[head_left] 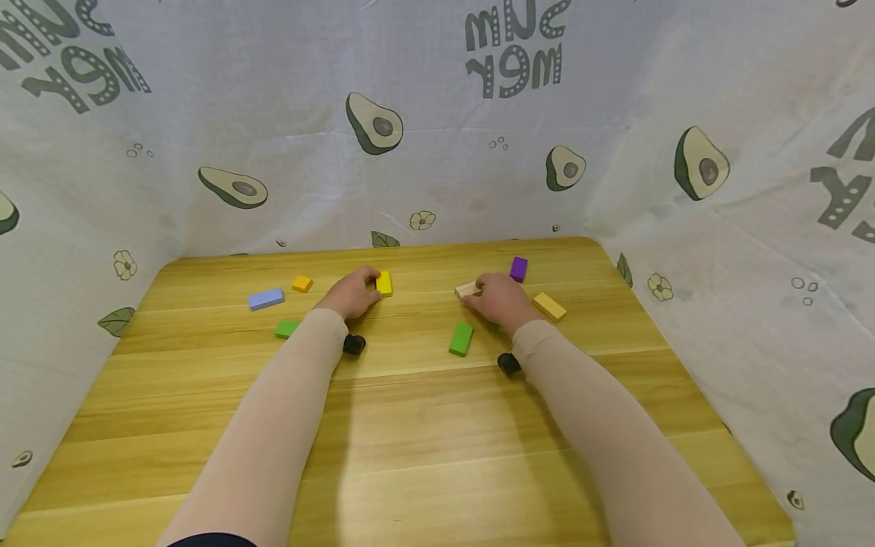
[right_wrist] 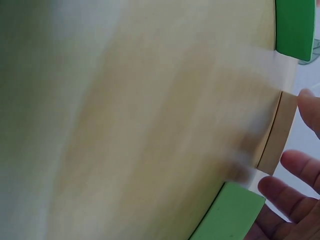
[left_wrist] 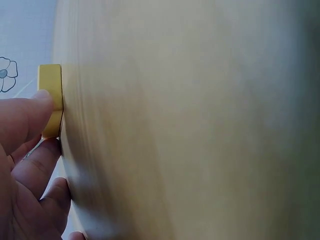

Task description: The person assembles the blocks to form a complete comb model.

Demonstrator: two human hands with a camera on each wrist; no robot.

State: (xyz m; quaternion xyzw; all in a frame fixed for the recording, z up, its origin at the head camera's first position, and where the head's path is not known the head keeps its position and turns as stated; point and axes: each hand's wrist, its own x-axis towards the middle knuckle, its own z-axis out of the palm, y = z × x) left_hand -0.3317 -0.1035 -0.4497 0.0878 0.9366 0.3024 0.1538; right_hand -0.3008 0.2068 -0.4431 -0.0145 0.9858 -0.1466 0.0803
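My left hand (head_left: 350,295) pinches a yellow block (head_left: 385,284) lying near the table's far edge. In the left wrist view the thumb lies on the face of this yellow block (left_wrist: 50,82), and a finger meets its end. My right hand (head_left: 504,300) holds a plain wooden block (head_left: 467,289) by its right part. The right wrist view shows the thumb at one end of the wooden block (right_wrist: 278,132) and fingertips beside the other. A green block (head_left: 461,339) lies nearer to me; another sits mostly hidden under the right hand.
Left of my left hand are a blue block (head_left: 266,298), an orange block (head_left: 302,283) and a green block (head_left: 286,329) partly behind the forearm. A purple block (head_left: 519,269) and a light yellow block (head_left: 550,306) lie beyond and right of my right hand. Printed cloth (head_left: 451,182) encloses the wooden table (head_left: 417,448).
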